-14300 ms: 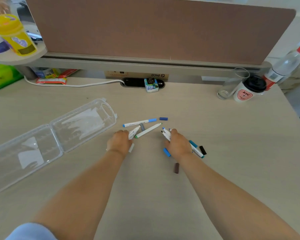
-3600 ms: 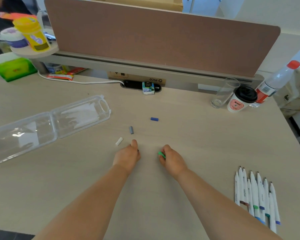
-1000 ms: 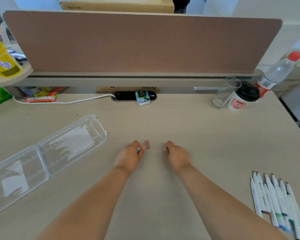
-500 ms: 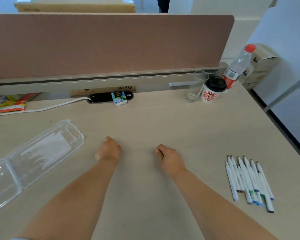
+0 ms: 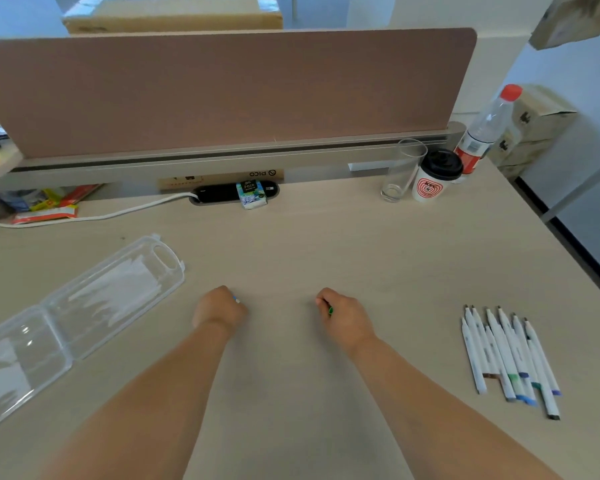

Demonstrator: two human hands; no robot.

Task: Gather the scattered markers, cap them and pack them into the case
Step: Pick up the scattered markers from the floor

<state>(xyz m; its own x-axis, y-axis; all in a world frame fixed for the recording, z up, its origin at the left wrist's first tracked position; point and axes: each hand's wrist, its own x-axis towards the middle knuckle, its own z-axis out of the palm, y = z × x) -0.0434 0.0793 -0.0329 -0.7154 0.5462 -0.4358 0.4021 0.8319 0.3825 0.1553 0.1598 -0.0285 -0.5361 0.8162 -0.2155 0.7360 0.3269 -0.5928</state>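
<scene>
Both my fists rest on the desk near its middle. My left hand point(image 5: 219, 308) is curled around marker caps; a bit of blue cap point(image 5: 236, 299) peeks out by the thumb. My right hand point(image 5: 343, 315) is curled around caps too, with a green cap point(image 5: 330, 310) showing between the fingers. Several uncapped white markers point(image 5: 506, 358) lie side by side at the right, tips pointing away from me. The clear plastic case point(image 5: 84, 306) lies open and flat at the left, nothing in it.
A glass point(image 5: 400, 171), a paper cup with a black lid point(image 5: 433, 178) and a water bottle point(image 5: 485, 129) stand at the back right. A brown divider point(image 5: 222, 88) closes the back, with a socket box point(image 5: 232, 194) and white cable point(image 5: 94, 216) below. The desk's right edge runs past the markers.
The loose caps that lay on the desk are gone from it and sit inside my fists. My hands have drawn slightly apart, and the view has swung back to the left.
</scene>
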